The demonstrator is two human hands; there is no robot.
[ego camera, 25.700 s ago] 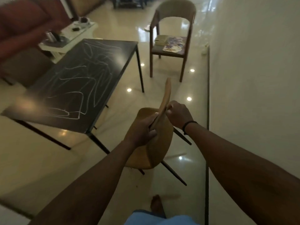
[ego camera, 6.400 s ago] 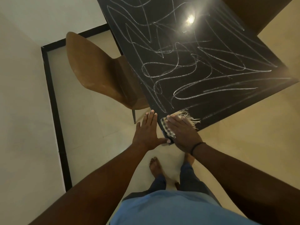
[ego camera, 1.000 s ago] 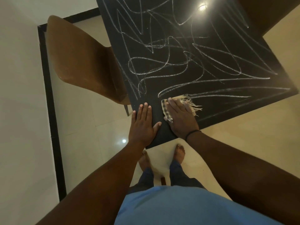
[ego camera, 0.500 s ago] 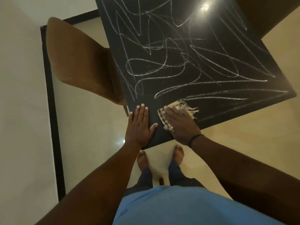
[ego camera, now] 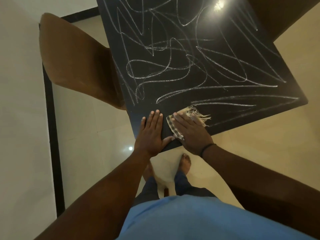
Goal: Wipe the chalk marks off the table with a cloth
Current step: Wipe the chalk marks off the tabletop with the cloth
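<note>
A black table (ego camera: 259,118) fills the upper middle of the head view, covered in white chalk marks (ego camera: 181,73) that loop across most of its top. At its near corner my right hand (ego camera: 190,130) presses flat on a checked cloth (ego camera: 173,127) with a pale fringe sticking out to the right. My left hand (ego camera: 152,134) lies flat on the table beside it, fingers straight, thumb close to the cloth. The strip of table around both hands shows no chalk.
A brown chair (ego camera: 76,61) stands against the table's left side. A white wall (ego camera: 19,118) with a black floor border (ego camera: 52,127) runs down the left. My bare feet (ego camera: 186,161) stand on the cream tile floor under the table corner.
My right hand has slid the cloth slightly back toward the table's near corner over the last second. My left hand has stayed flat beside it.
</note>
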